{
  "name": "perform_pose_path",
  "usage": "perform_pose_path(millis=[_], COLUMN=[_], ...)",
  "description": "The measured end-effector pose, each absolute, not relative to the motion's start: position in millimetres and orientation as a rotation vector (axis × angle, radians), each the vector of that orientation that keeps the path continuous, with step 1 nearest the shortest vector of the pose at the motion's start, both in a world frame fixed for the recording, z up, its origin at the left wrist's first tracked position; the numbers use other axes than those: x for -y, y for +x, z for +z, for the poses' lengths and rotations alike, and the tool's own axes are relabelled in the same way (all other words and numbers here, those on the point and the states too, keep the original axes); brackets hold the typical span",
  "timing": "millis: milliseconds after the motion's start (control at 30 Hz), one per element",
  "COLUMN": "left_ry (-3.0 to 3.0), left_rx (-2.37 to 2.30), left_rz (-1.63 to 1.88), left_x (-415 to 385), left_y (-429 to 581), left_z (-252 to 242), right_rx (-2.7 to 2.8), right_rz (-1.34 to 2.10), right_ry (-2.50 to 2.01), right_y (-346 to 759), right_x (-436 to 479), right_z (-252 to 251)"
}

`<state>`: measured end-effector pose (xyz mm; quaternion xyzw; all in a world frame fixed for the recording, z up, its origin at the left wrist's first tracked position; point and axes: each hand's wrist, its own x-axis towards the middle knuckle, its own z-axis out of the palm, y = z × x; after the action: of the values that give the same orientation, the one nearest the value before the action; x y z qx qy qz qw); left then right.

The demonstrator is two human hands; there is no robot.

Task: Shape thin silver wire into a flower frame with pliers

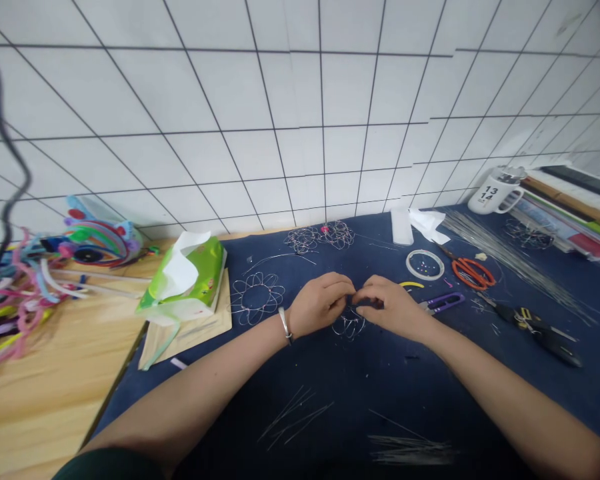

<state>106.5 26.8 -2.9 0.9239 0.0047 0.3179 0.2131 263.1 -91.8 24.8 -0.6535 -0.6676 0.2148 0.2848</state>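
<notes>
My left hand [323, 303] and my right hand [387, 307] meet at the middle of the dark blue mat, fingers closed in a pinch. Between and below them shows a looped wire flower [350, 327] with small beads, its upper part hidden by my fingers. Both hands grip it at its top edge. To the left of my left hand lies a finished-looking ring of wire petals [257, 299]. Farther back, near the wall, rest more beaded wire flowers [320, 237], one with a red bead. Right of my right hand are purple-handled thread snips [445, 302] and a yellow curved piece [411, 285].
A white ring dish [425, 265] holds small beads. Orange-handled scissors [473, 273], black pliers [535, 330] and a long wire bundle [520, 260] lie right. A mug [495, 192] stands behind. Left are a tissue pack [190, 277] and pipe cleaners [25, 293]. Cut wires [410, 448] lie in front.
</notes>
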Motion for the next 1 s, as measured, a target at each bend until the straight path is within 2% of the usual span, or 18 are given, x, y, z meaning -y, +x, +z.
perform_pose_path(millis=[267,533,1000], left_ry=[2.461,2.368,2.38], left_rx=[-0.084,-0.158,-0.154], left_rz=[0.832,0.71,0.805], left_x=[-29.9,-30.3,-27.5], left_y=[104.8,103.1,103.7], left_z=[5.5,10.3,6.1], right_rx=[1.632,1.599,1.686], right_rz=[0.544,0.307,0.151], right_ry=[-1.771,-1.793,-1.787], right_y=[263.0,257.1,256.7], right_x=[94.8,96.4,98.5], right_z=[27.9,19.5,14.6])
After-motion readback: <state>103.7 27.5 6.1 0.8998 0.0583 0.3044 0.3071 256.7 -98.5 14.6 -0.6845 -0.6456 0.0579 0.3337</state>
